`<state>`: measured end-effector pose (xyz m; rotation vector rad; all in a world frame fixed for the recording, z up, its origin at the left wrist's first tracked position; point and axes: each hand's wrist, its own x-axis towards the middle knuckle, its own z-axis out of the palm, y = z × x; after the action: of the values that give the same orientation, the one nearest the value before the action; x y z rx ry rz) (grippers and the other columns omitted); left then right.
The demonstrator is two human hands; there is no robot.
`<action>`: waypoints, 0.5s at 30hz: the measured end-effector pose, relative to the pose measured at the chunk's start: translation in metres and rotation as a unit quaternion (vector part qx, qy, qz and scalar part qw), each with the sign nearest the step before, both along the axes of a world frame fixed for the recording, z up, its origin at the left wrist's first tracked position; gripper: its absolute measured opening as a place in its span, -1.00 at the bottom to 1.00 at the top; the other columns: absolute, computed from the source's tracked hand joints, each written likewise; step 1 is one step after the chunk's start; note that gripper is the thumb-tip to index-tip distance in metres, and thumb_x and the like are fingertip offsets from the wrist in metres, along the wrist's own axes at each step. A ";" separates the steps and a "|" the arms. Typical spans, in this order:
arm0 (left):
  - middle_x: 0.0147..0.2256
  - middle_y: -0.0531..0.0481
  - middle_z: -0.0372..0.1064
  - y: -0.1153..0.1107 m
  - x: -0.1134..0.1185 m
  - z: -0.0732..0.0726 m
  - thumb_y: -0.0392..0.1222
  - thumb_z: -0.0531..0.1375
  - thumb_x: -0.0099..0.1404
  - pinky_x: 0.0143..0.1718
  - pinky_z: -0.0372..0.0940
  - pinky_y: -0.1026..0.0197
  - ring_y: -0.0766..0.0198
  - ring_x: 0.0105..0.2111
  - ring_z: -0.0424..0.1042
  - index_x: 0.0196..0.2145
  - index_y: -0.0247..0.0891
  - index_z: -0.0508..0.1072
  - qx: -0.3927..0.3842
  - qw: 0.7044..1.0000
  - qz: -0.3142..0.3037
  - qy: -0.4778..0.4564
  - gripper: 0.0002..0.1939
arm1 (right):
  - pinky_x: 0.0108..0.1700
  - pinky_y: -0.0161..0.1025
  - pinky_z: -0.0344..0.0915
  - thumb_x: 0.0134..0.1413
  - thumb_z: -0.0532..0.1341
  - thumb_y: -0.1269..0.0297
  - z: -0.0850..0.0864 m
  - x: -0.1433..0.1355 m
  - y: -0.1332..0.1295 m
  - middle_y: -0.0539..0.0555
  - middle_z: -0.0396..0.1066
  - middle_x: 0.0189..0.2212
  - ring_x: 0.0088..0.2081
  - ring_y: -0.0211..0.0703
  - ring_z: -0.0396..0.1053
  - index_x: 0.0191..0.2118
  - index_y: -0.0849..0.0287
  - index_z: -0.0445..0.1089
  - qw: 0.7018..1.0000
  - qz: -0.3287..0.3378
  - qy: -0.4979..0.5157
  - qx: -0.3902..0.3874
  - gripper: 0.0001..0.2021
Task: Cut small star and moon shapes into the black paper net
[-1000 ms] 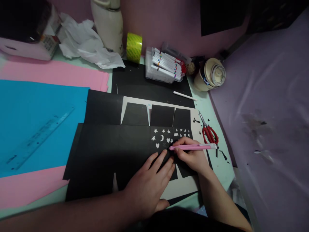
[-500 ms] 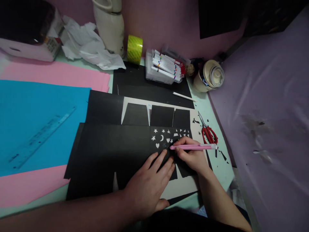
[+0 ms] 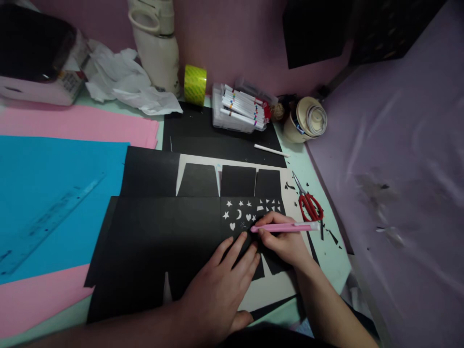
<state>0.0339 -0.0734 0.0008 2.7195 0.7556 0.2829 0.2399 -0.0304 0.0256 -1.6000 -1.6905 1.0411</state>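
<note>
A large sheet of black card [image 3: 145, 241] with flaps lies flat on a beige board [image 3: 279, 287]. Several stars, two hearts and a crescent moon are cut out of one panel, with small triangular cut-outs to their right. My left hand [image 3: 226, 275] rests flat on the card, fingers spread, just below these shapes. My right hand [image 3: 284, 241] pinches a slim pink pen-style craft knife [image 3: 279, 227], its tip end low against the panel beside a faint star outline. The exact point of the tip is too small to make out.
Red-handled scissors [image 3: 310, 205] lie at the right among black scraps. A clear ruler [image 3: 54, 222] rests on blue sheets [image 3: 72, 159] at the left. Behind are a box of white markers [image 3: 242, 108], yellow tape [image 3: 195, 85], crumpled tissue [image 3: 123, 82] and a cup [image 3: 304, 121].
The camera view has tilted up and turned slightly, so the scene sits lower and further left. Both hands keep nearly the same place on the card, with the craft knife still held.
</note>
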 end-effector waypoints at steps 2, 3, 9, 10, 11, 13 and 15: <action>0.33 -0.20 0.00 0.000 0.000 -0.001 0.32 0.01 0.29 0.30 -0.47 -0.10 -0.14 0.36 -0.32 0.27 -0.37 0.19 0.000 1.000 -0.001 0.000 -0.18 | -0.46 -0.34 0.34 0.00 0.25 0.37 0.000 0.000 0.000 0.04 0.56 -0.45 -0.46 -0.21 0.46 -0.40 0.15 0.44 1.000 -0.005 0.000 0.005 -0.98; 0.33 -0.20 0.00 0.000 0.000 -0.001 0.32 0.00 0.29 0.30 -0.47 -0.10 -0.14 0.36 -0.32 0.27 -0.37 0.19 -0.001 1.000 -0.002 0.000 -0.18 | -0.45 -0.34 0.35 0.00 0.25 0.38 0.000 0.000 0.000 0.03 0.56 -0.46 -0.45 -0.21 0.46 -0.40 0.15 0.44 1.000 -0.006 0.000 0.008 -0.98; 0.34 -0.19 -0.02 0.001 0.000 -0.001 0.33 -0.02 0.30 0.30 -0.47 -0.09 -0.13 0.37 -0.33 0.28 -0.37 0.17 -0.006 1.000 -0.003 0.002 -0.17 | -0.42 -0.35 0.36 -0.01 0.24 0.40 -0.002 0.000 -0.001 0.02 0.56 -0.45 -0.43 -0.21 0.48 -0.41 0.15 0.43 1.000 -0.015 0.008 0.016 -0.96; 0.34 -0.19 -0.03 0.001 -0.001 0.000 0.33 -0.02 0.30 0.30 -0.47 -0.09 -0.13 0.37 -0.33 0.28 -0.37 0.16 -0.007 1.000 -0.003 0.001 -0.17 | -0.41 -0.35 0.36 0.00 0.24 0.40 -0.002 0.000 -0.001 0.02 0.56 -0.45 -0.43 -0.21 0.48 -0.41 0.15 0.43 1.000 -0.015 0.009 0.016 -0.96; 0.34 -0.19 -0.03 0.001 -0.001 0.000 0.33 -0.02 0.30 0.30 -0.47 -0.09 -0.13 0.37 -0.32 0.28 -0.36 0.16 -0.008 1.000 -0.003 -0.001 -0.17 | -0.41 -0.35 0.36 0.00 0.23 0.40 -0.002 0.000 -0.001 0.02 0.56 -0.45 -0.43 -0.21 0.48 -0.41 0.15 0.43 1.000 -0.014 0.009 0.016 -0.96; 0.34 -0.19 -0.02 0.001 -0.002 0.001 0.32 -0.02 0.30 0.30 -0.48 -0.08 -0.13 0.37 -0.30 0.28 -0.36 0.16 -0.010 1.000 -0.003 -0.003 -0.18 | -0.41 -0.35 0.37 0.01 0.24 0.39 -0.002 0.000 -0.001 0.02 0.56 -0.45 -0.43 -0.22 0.48 -0.40 0.16 0.43 1.000 -0.014 0.009 0.018 -0.97; 0.34 -0.20 -0.02 0.001 -0.002 0.001 0.32 -0.01 0.30 0.30 -0.51 -0.07 -0.13 0.36 -0.28 0.28 -0.36 0.17 -0.012 1.000 -0.003 -0.004 -0.18 | -0.41 -0.35 0.37 0.01 0.25 0.38 -0.002 0.000 -0.001 0.03 0.57 -0.44 -0.43 -0.22 0.48 -0.39 0.16 0.43 1.000 -0.013 0.008 0.019 -0.98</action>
<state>0.0322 -0.0725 0.0021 2.6956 0.7449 0.2816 0.2399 -0.0315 0.0237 -1.5812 -1.6664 1.0000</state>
